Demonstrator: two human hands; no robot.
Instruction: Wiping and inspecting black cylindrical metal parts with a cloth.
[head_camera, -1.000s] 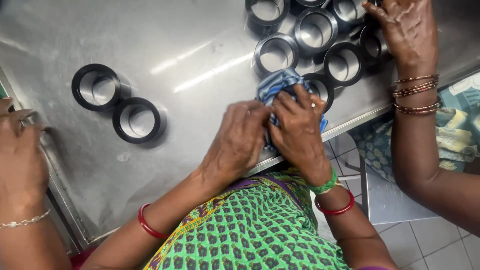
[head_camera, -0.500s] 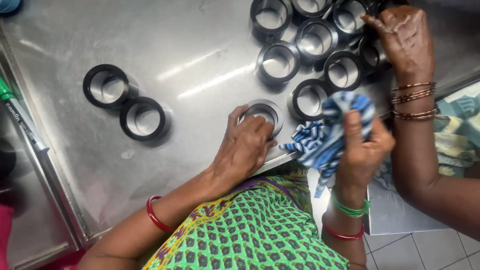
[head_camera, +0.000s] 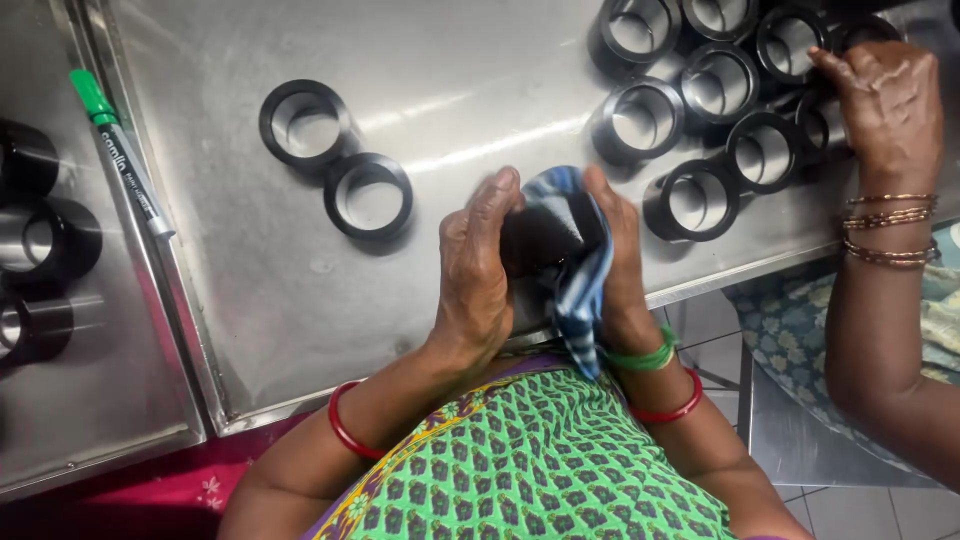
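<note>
left hand (head_camera: 478, 275) clasps black ring (head_camera: 540, 238), steadying it | right hand (head_camera: 612, 255) presses striped cloth (head_camera: 580, 290) around it | both closed, above table (head_camera: 480, 120) edge

The right hand (head_camera: 612, 262) has brought the cloth (head_camera: 575, 265) back down onto the ring (head_camera: 540, 240), which the left hand (head_camera: 478, 275) has lifted off the tabletop (head_camera: 300, 260).

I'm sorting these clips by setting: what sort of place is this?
Probably a small workshop or factory bench: a bare stainless-steel table, many identical black-and-metal rings, and a second person's bangled hand working alongside.
</note>
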